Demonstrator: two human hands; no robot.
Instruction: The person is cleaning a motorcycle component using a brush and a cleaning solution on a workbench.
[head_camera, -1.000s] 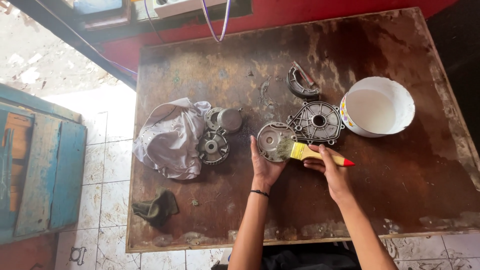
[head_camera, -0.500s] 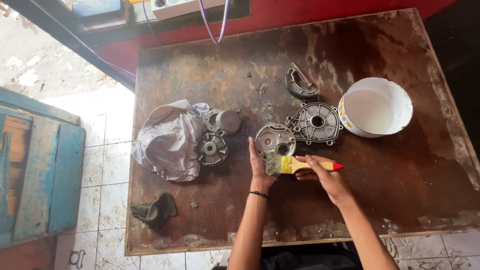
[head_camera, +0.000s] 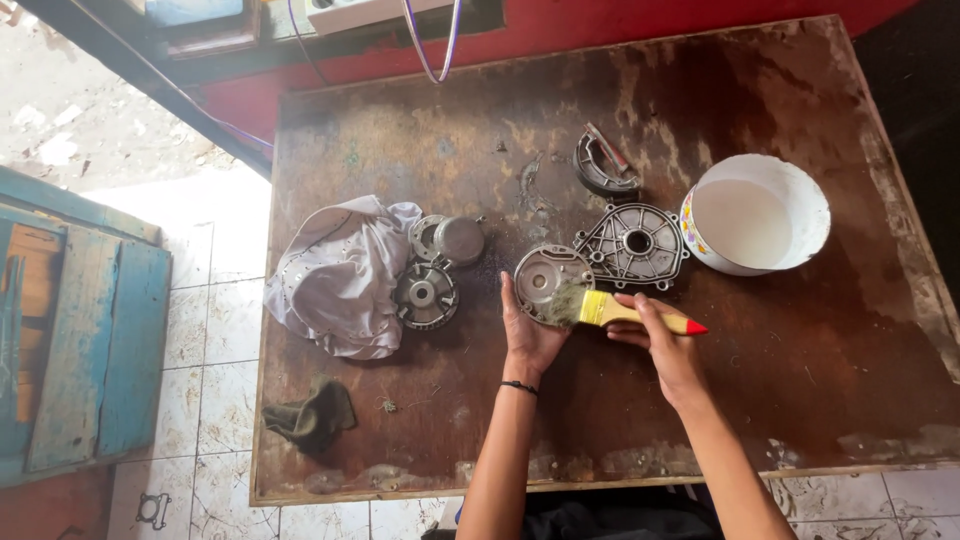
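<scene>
Left hand (head_camera: 528, 335) steadies round metal cover (head_camera: 550, 281) in open grip on surface (head_camera: 800, 400); right hand (head_camera: 662, 335), grip closed on paintbrush (head_camera: 625, 312), applies bristles to cover.

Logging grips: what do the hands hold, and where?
Right hand holds the paintbrush by its handle; left hand steadies the round metal cover at its lower edge.
</scene>
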